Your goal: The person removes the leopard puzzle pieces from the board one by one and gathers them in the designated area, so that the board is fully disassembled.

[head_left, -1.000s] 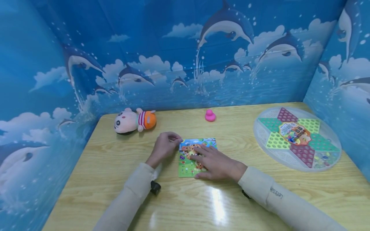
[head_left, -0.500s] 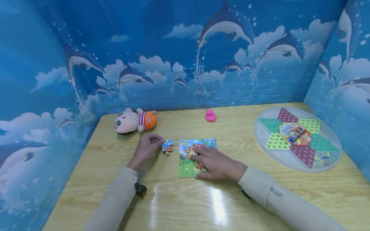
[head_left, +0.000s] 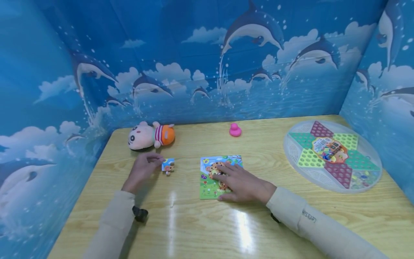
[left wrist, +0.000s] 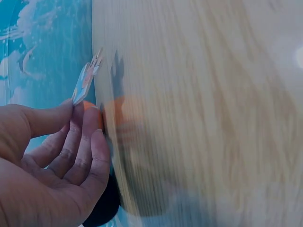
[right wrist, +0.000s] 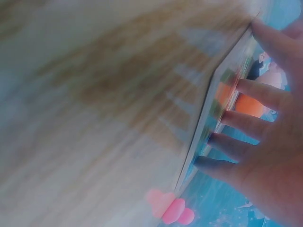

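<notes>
Puzzle piece [head_left: 168,165], thin and knobbed, pinched by left hand [head_left: 142,171]; right hand [head_left: 240,181], fingers spread, rests on flat puzzle [head_left: 208,190].

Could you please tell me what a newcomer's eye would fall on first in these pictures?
Probably the dolphin backdrop behind the wooden table, then the round star-patterned board at the table's right. In the middle, the right grip lies spread on a cartoon puzzle, while the left grip pinches a small piece left of the puzzle.
</notes>
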A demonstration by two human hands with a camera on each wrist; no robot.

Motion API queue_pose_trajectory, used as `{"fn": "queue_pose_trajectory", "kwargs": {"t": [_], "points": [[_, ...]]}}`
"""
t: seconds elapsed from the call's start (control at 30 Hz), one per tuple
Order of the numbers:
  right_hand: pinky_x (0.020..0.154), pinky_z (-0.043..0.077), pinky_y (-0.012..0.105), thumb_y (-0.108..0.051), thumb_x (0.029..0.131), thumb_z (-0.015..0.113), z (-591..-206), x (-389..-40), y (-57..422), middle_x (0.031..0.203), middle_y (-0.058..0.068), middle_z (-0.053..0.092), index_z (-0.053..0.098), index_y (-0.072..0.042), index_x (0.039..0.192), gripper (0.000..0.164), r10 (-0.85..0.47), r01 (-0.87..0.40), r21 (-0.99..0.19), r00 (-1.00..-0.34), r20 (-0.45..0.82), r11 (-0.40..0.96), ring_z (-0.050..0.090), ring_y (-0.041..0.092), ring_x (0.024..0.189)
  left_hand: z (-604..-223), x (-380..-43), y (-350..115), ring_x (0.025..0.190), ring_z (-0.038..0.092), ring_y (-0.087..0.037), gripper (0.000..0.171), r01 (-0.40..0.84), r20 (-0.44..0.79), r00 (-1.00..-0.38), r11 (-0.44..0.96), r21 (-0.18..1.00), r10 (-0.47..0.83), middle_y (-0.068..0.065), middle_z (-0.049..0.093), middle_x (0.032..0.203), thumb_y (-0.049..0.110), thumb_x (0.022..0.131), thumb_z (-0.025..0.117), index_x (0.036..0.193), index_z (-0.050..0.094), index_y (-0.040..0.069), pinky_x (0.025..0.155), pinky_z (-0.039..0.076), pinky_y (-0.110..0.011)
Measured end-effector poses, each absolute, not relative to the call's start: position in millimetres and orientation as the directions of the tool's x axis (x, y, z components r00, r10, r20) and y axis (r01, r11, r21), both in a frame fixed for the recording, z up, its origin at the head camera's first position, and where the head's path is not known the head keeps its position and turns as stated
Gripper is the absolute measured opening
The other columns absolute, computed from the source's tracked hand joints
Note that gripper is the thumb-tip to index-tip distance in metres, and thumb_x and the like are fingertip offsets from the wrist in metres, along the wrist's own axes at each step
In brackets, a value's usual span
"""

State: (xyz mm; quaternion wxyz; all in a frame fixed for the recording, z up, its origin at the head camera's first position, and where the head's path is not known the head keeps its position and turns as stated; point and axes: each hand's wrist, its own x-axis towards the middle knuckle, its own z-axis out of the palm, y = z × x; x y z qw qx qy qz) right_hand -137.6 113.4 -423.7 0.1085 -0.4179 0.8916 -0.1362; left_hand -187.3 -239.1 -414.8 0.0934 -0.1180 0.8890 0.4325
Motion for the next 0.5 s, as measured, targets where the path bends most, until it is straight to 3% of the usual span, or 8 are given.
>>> {"fn": "queue_pose_trajectory", "kwargs": {"t": [0.23, 0.5], "points": [[0.115, 0.026, 0.065, -0.051, 0.095, 0.066, -423.7, -137.7, 113.4, 0.16, 0.021, 0.032, 0.047, -0.012, 0.15, 0.07, -0.773, -0.714, -0.332, -0.63, -0.082, 0.617, 0.025, 0.046, 0.148, -417.6, -190.5, -248.1, 0.104, 0.063, -0.026, 0.025, -0.35, -0.325, -0.934, 0.559, 0.752, -0.149, -0.017, 0.061, 0.124, 0.012, 0.102, 0.059, 0.124, 0.064, 0.002, 0.091, 0.054, -0.037], [0.115, 0.026, 0.065, -0.051, 0.095, 0.067, -423.3, -137.4, 113.0, 0.16, 0.021, 0.032, 0.048, -0.013, 0.15, 0.07, -0.768, -0.709, -0.331, -0.635, -0.086, 0.623, 0.025, 0.046, 0.148, -421.5, -193.7, -247.3, 0.097, 0.063, -0.023, 0.022, -0.357, -0.304, -0.933, 0.573, 0.738, -0.191, -0.017, 0.064, 0.12, 0.009, 0.101, 0.06, 0.121, 0.066, 0.001, 0.082, 0.055, -0.032]]}}
